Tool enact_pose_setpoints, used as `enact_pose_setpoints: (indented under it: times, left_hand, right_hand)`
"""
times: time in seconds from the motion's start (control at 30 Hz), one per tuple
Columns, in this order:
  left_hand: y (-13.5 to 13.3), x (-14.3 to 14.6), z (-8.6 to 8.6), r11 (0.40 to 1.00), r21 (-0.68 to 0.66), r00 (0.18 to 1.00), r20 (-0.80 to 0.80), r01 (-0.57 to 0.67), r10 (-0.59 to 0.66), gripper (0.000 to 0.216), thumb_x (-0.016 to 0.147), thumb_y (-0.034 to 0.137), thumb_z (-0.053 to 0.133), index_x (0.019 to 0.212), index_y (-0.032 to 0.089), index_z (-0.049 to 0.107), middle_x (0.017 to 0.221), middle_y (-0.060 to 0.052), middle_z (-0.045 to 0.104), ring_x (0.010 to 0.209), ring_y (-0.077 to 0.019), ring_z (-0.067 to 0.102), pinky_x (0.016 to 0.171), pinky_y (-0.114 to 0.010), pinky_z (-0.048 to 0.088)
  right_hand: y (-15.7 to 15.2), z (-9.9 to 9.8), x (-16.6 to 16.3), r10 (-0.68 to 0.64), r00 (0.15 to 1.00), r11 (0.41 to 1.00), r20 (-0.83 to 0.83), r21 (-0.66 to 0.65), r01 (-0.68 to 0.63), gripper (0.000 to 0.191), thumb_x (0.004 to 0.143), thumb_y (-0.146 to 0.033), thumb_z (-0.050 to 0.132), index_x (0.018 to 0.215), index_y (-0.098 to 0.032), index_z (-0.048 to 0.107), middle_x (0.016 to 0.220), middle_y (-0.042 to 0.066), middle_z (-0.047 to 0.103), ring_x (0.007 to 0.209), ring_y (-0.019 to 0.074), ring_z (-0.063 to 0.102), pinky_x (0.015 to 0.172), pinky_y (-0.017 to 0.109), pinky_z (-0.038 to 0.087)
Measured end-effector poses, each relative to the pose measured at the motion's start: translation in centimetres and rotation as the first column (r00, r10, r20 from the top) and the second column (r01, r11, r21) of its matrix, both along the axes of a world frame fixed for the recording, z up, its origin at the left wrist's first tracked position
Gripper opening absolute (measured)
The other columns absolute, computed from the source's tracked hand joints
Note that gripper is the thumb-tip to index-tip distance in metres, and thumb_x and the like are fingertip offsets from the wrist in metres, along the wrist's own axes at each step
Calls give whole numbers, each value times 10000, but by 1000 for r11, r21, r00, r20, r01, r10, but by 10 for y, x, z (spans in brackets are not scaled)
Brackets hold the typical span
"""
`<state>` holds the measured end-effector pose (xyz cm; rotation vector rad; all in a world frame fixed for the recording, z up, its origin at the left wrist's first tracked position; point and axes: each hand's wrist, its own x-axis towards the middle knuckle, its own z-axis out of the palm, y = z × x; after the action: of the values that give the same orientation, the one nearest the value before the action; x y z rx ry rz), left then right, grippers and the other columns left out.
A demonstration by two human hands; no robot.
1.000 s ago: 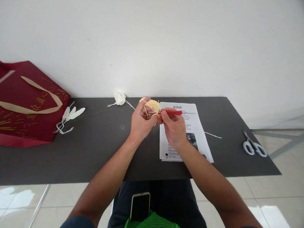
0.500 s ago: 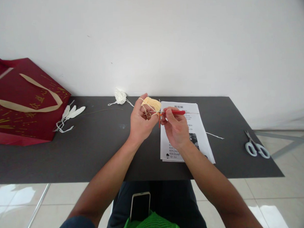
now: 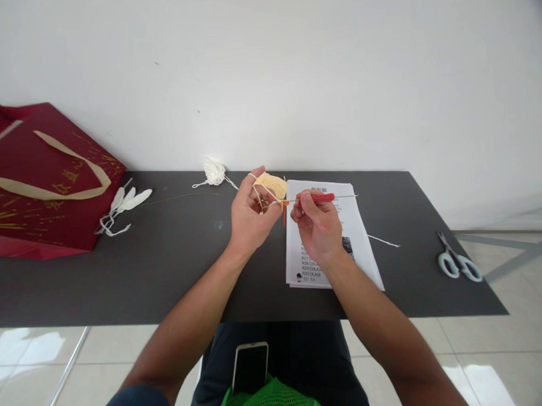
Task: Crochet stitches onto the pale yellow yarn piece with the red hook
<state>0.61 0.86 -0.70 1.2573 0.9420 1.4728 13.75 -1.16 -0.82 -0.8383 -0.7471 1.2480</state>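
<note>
My left hand (image 3: 252, 218) is closed on a small cream-yellow crochet piece, mostly covered by the fingers, with pale yarn looped round the raised index finger. Just behind those fingers sits a pale yellow ball of yarn (image 3: 273, 185). An orange stitch marker (image 3: 286, 203) hangs by the left fingertips. My right hand (image 3: 318, 225) pinches a crochet hook by its red handle (image 3: 323, 197). The hook's thin metal shaft points left toward the left fingertips, and its tip is too small to make out. Under the right hand lie printed pattern sheets (image 3: 299, 237).
White yarn (image 3: 215, 172) lies bundled at the table's back edge. White crocheted pieces (image 3: 131, 200) with loose tails rest beside a dark red gift bag (image 3: 43, 181) on the left. Scissors (image 3: 457, 261) lie near the table's right edge. A phone (image 3: 250, 367) rests on my lap.
My right hand has moved slightly right with the crochet hook, widening the gap to the left fingertips. More of the hook's shaft shows between the hands. My left hand has barely moved.
</note>
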Motion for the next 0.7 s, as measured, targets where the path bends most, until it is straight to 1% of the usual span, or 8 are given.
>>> enact_pose_setpoints:
  times: [0.13,0.27,0.4,0.47,0.53,0.6,0.7]
  left_hand:
    - [0,0,2,1000,-2,1000,-1,-9,9,704,736,175,745,1400,240,519,755,45,601,582,-94,519,559,-243,445]
    - [-1,1,3,1000,14,1000,15,10,-10,711,739,189,761,1402,234,511,758,46,603,607,-100,532,579,-246,456]
    - [-1,1,3,1000,7,1000,1,7,-8,702,752,210,760,1407,245,511,771,42,606,617,-103,547,585,-248,458]
    - [-1,0,3,1000,7,1000,3,4,-4,690,760,207,758,1405,242,518,770,40,604,618,-105,548,582,-248,454]
    - [-1,0,3,1000,14,1000,7,2,-2,677,763,201,759,1399,235,527,766,38,604,628,-108,552,585,-248,452]
    - [-1,0,3,1000,20,1000,3,3,-3,675,760,198,760,1394,231,531,762,39,605,636,-108,557,589,-244,450]
    - [1,0,0,1000,28,1000,-5,1,-1,690,746,186,754,1396,234,527,747,49,605,599,-97,541,568,-236,431]
  right_hand:
    - [0,2,-1,-17,1000,1000,-13,-2,17,207,802,-426,819,824,-253,707,703,-35,554,596,101,448,550,284,379]
    - [-1,3,-3,5,1000,1000,6,-3,-5,203,787,-418,835,840,-246,742,676,-43,541,582,94,444,539,283,361]
    - [-3,3,-3,8,1000,1000,31,-5,-8,189,804,-420,821,867,-258,748,715,-38,580,596,95,468,546,284,381]
    - [-3,3,-2,20,1000,1000,18,22,-20,152,842,-405,791,873,-264,744,769,-28,624,610,93,487,550,278,390]
    - [-3,3,-2,45,999,997,-9,58,-44,121,871,-387,767,872,-270,734,869,-15,681,636,91,515,554,270,402]
    - [-3,3,-2,57,998,995,-30,83,-55,115,873,-375,768,868,-270,720,943,-11,712,661,91,541,567,263,430]
    - [-2,4,-3,22,999,992,-48,122,-16,155,835,-365,809,849,-254,702,894,-21,707,656,82,558,587,244,472]
